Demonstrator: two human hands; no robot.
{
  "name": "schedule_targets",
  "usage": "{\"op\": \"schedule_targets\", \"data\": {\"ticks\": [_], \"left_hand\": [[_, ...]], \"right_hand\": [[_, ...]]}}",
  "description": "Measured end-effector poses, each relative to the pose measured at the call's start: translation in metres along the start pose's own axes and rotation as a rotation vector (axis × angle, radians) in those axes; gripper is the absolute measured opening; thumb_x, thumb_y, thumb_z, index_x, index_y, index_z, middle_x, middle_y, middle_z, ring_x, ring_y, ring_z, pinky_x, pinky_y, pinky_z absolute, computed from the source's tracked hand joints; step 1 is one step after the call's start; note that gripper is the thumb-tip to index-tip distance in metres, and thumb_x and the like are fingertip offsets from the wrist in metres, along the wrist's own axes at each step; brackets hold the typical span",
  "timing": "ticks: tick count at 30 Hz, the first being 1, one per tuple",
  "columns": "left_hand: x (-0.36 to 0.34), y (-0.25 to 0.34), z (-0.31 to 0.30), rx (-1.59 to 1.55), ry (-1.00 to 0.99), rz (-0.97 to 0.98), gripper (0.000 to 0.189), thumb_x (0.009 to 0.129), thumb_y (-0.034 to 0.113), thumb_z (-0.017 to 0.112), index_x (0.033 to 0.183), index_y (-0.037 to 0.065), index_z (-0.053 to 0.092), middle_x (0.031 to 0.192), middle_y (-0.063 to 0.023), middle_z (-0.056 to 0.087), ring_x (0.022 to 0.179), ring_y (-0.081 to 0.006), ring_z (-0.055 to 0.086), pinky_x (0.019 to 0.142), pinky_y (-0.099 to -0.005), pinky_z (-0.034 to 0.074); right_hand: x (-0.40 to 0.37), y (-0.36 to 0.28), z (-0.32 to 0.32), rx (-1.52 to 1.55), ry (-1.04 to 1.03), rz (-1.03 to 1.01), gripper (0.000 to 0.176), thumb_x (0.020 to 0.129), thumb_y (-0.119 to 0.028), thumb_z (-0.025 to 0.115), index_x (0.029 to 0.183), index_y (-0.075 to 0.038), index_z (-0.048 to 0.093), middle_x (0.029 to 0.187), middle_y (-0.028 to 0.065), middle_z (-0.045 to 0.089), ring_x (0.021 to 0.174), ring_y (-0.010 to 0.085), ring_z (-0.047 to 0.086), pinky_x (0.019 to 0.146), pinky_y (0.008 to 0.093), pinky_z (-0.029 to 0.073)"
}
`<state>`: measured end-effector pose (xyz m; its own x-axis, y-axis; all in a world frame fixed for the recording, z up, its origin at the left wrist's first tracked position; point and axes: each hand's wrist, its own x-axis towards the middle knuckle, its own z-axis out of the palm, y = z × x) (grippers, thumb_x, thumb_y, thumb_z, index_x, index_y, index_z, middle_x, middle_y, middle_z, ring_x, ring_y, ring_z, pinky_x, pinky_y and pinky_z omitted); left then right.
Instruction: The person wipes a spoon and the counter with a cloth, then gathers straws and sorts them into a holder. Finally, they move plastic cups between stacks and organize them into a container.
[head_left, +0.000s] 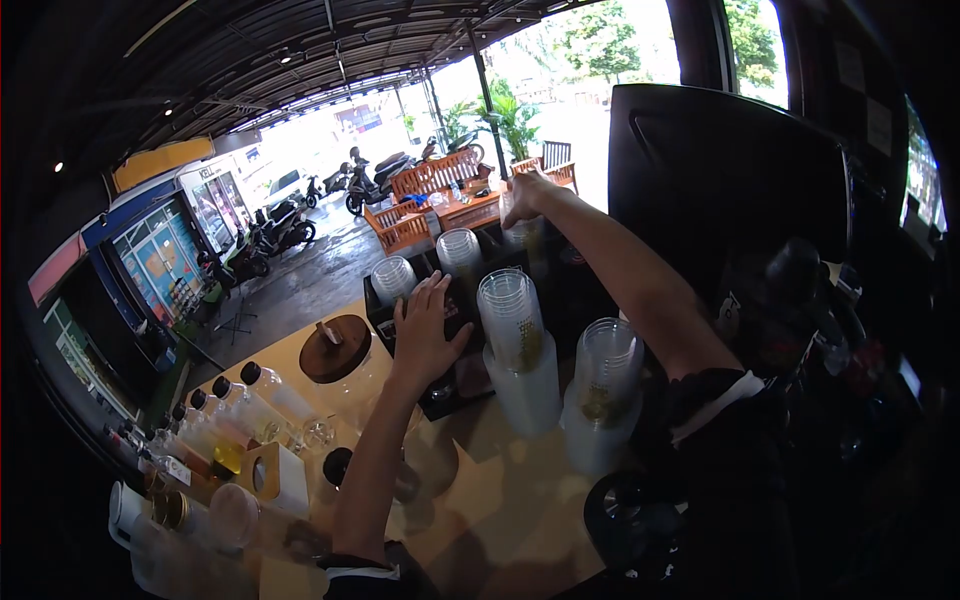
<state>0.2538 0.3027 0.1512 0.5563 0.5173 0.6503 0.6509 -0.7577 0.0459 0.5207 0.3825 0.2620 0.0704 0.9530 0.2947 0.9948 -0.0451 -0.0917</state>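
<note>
My right hand [532, 196] reaches far out over the counter. Its fingers are closed on the upper part of a clear plastic cup [524, 236] at the far right of a black cup holder. My left hand [428, 335] is open, its fingers spread near the front of the holder. Just beyond it are a short stack of clear cups [393, 277] and a taller cup stack [460, 250]. Nearer to me, between my arms, two tall stacks of clear printed cups, the left one [515, 310] and the right one [608, 370], stand upright.
A large jar with a wooden lid [335, 350] stands left of my left arm. Several capped bottles [240, 405] line the counter's left side, by a white box [278, 478]. A large black panel [725, 190] rises at right. Outside are wooden benches [437, 176] and motorbikes.
</note>
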Motion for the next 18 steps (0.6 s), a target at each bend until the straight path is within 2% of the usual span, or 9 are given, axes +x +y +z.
{"op": "schedule_targets", "data": {"ticks": [1,4,8,13,18], "left_hand": [[0.0,-0.001,0.0,0.001,-0.001,-0.002,0.074,0.072,0.032,0.068,0.133,0.007,0.033,0.138,-0.0116,0.034,0.129,-0.028,0.03,0.105,-0.0509,0.018],[0.0,-0.002,0.001,-0.004,0.007,0.02,0.075,0.071,0.032,0.068,0.133,0.008,0.032,0.138,-0.0111,0.033,0.129,-0.0278,0.03,0.105,-0.0516,0.018],[-0.001,-0.001,0.003,0.016,0.009,0.01,0.076,0.071,0.032,0.068,0.133,0.008,0.032,0.138,-0.0112,0.033,0.129,-0.0271,0.03,0.105,-0.0525,0.018],[-0.003,0.003,0.001,0.022,0.0,-0.018,0.075,0.072,0.032,0.067,0.133,0.008,0.032,0.139,-0.0112,0.032,0.13,-0.0263,0.028,0.105,-0.0529,0.018],[-0.004,0.004,0.005,0.035,0.005,-0.026,0.07,0.077,0.031,0.06,0.135,0.007,0.029,0.141,-0.0122,0.028,0.132,-0.0274,0.025,0.105,-0.054,0.017]], "right_hand": [[-0.004,0.0,-0.001,0.024,-0.063,-0.006,0.089,0.052,-0.051,0.08,0.115,0.004,0.052,0.115,0.0195,0.057,0.106,0.0293,0.055,0.092,0.0332,0.043],[-0.018,-0.008,-0.003,-0.013,-0.048,-0.033,0.085,0.052,-0.051,0.08,0.111,0.005,0.054,0.112,0.0197,0.058,0.105,0.0292,0.056,0.092,0.034,0.043],[-0.001,-0.004,0.019,-0.274,-0.141,-0.111,0.083,0.055,-0.054,0.077,0.11,0.005,0.055,0.109,0.0193,0.06,0.103,0.0291,0.057,0.092,0.0333,0.043],[-0.006,-0.004,0.026,-0.377,-0.061,-0.276,0.085,0.061,-0.063,0.069,0.107,0.007,0.056,0.105,0.0175,0.061,0.1,0.0287,0.058,0.09,0.0323,0.045],[-0.016,-0.009,0.014,-0.352,-0.166,-0.18,0.084,0.065,-0.064,0.066,0.112,0.005,0.055,0.112,0.0181,0.058,0.105,0.0289,0.056,0.093,0.0325,0.043]]}}
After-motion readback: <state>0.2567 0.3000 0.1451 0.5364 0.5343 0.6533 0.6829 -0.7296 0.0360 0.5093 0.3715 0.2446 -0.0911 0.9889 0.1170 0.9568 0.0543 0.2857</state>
